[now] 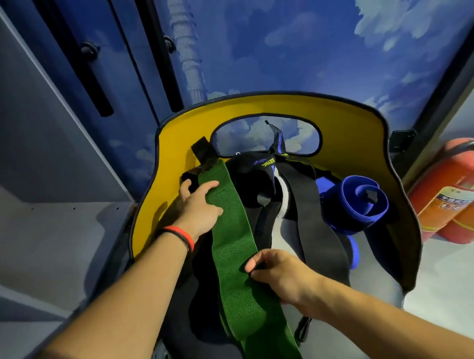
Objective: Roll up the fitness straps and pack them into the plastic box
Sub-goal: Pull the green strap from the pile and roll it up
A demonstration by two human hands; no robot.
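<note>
Straps lie heaped on a yellow chair (357,144): one green strap (231,237), one blue roll (356,199), and several black straps (308,215) whose number cannot be told because they overlap. Two red extinguishers (459,187) lean together on the floor (456,274) to the right of the chair. Behind the chair stands a blue wall (332,40) printed with clouds, and a grey cabinet (23,142) fills the left side.

The green strap runs unrolled from the chair back toward the viewer, lying over the black straps, with a black tab at its far end. The blue roll sits coiled on the right of the seat, apart from both hands.

The left grip (196,209), with a red wristband (182,236) on its wrist, rests on the far part of the green strap, its fingers laid fairly straight across the left edge. The right grip (279,273) pinches the right edge of the same strap nearer the viewer, thumb against curled fingers. The strap lies flat between the two grips.
</note>
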